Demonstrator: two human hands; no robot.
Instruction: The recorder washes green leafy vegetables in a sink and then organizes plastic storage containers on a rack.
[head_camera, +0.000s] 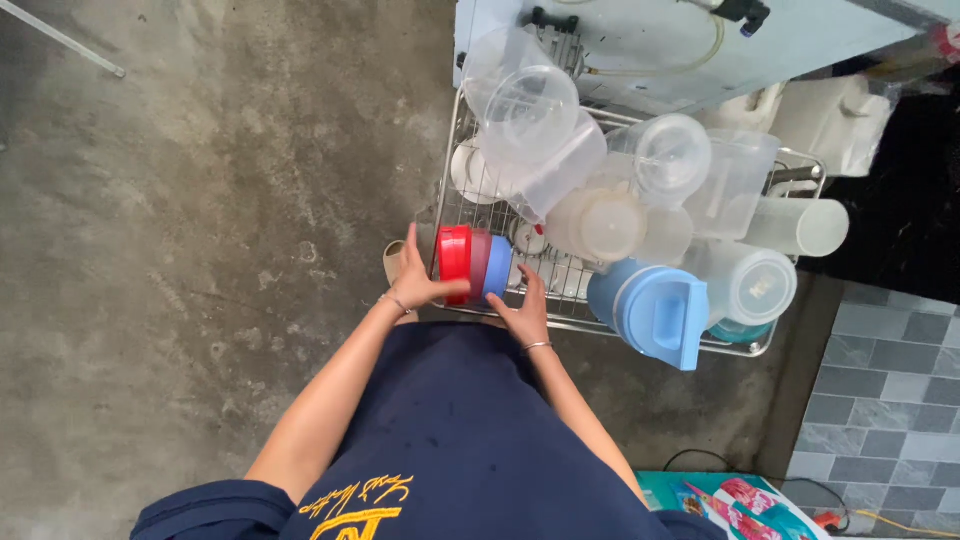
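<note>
At far left, only stained grey concrete floor (200, 250). Nearer the middle, left hand (415, 280) cupped round the red end of a round plastic container with a red lid and blue base (470, 264), thumb across its near side, fingers spread up along its outer face. Lying on its side, that container, at the near left corner of a wire dish rack (600, 326), touching the rack's front rim. Just right of it, right hand (525, 310) laid flat on the same rim below the blue end, fingers straight and close together, wrapped round nothing that shows; touching the base or only beside it, impossible to tell. Judged from this: a placing or lifting step at the rack's edge, with the left hand carrying the hold and the right steadying. Would call for a firm two-sided grip, since the round body could roll off the wires. Further right, a crowded heap of clear plastic jugs and tubs (560, 150), then a pale blue plastic jug lid (655, 310) at the front. At far right, grey floor tiles (880, 400).
</note>
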